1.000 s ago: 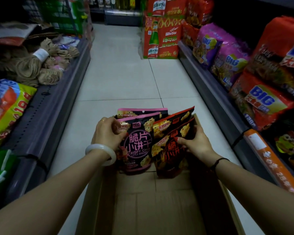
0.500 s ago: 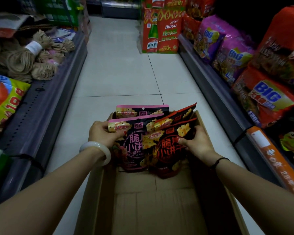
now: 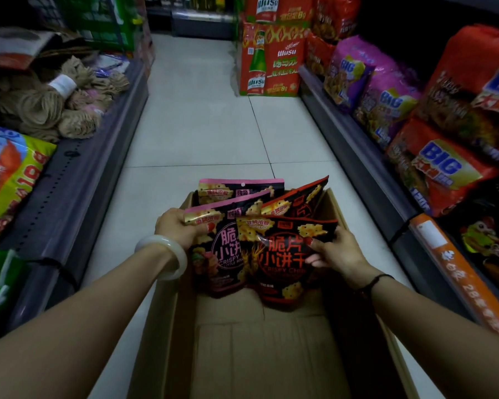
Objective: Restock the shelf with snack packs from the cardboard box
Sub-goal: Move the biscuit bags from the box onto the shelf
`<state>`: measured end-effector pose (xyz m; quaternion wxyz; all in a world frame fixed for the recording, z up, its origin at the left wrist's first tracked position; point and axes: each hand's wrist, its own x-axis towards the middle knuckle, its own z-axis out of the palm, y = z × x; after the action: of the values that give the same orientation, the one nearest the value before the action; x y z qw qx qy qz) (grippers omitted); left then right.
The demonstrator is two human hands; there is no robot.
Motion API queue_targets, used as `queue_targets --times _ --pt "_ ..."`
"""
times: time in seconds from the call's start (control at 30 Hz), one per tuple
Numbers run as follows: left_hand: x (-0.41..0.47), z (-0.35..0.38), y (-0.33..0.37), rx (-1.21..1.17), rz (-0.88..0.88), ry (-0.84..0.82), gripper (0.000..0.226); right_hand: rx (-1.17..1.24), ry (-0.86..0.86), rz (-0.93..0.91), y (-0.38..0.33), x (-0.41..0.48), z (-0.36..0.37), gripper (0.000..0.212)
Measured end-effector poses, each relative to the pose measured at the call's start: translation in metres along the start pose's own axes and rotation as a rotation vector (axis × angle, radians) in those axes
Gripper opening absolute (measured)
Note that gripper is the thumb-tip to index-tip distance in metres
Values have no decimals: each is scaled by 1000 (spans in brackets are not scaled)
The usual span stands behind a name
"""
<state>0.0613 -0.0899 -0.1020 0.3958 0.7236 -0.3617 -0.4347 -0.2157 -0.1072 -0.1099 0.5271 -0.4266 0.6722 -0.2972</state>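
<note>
An open cardboard box sits on the aisle floor below me, its near part bare. Several black snack packs stand at its far end. My left hand, with a white bangle on the wrist, grips the top left corner of a pink-edged pack. My right hand holds the right side of a red-edged pack that overlaps the pink one. Behind them stand another pink-edged pack and another red-edged pack.
A low grey shelf runs along the left with twine bundles and a green-yellow bag. The right shelf holds large noodle multipacks. Red beer cartons stand at the aisle's far end on the tiled floor.
Both hands have drawn the front packs lower and closer together; the red-edged pack has slid left over the pink-edged one and now faces me more squarely.
</note>
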Motion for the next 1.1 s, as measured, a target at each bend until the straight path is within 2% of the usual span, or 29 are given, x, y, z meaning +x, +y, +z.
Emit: queue_targets --times 0.2,0.3,0.4,0.73,1.1 --pt "-15 0 14 -74 18 -43 14 106 20 -5 -6 -12 -7 26" --pt "-19 -2 22 -83 31 -38 11 142 72 -18 -14 -18 -10 16" --pt "-19 -3 28 -88 32 -31 18 167 100 -13 -23 -22 -13 4" --pt "-17 -5 54 -131 -6 -54 11 210 103 -52 -52 -27 -28 22" --pt "-11 -3 101 -189 -99 -40 10 192 60 -28 -96 -22 -46 21"
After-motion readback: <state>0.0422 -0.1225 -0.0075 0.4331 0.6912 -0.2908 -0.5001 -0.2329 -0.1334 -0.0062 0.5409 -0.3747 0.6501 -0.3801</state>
